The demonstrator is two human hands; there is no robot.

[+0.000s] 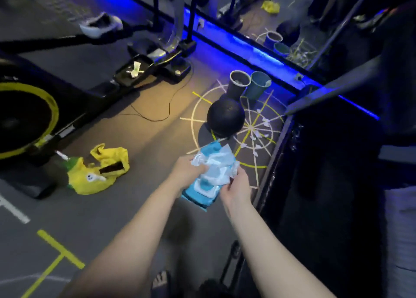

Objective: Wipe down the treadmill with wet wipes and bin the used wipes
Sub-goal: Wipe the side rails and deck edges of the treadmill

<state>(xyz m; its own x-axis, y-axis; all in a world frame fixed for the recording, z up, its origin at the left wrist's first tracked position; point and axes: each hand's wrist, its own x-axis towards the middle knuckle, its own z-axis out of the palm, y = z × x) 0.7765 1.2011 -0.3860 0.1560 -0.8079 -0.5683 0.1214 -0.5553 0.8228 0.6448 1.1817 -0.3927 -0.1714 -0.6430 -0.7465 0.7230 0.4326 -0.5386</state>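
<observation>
A blue wet-wipe pack (202, 194) with a white flap lid hangs in front of me at mid-frame. My left hand (188, 169) grips its upper left side, where a white wipe (219, 166) billows out of the pack. My right hand (236, 188) holds the pack's right side, fingers curled against the wipe. The treadmill (326, 162) is the dark frame and deck on my right. Two bins, one dark (239, 82) and one teal (258, 84), stand on the floor ahead by the mirror.
A black medicine ball (225, 118) lies on yellow floor markings in front of the bins. A yellow bag (99, 169) lies on the floor at left beside an exercise bike (27, 120) with a yellow-rimmed wheel. A black cable trails across the floor. A blue light strip runs along the mirror's base.
</observation>
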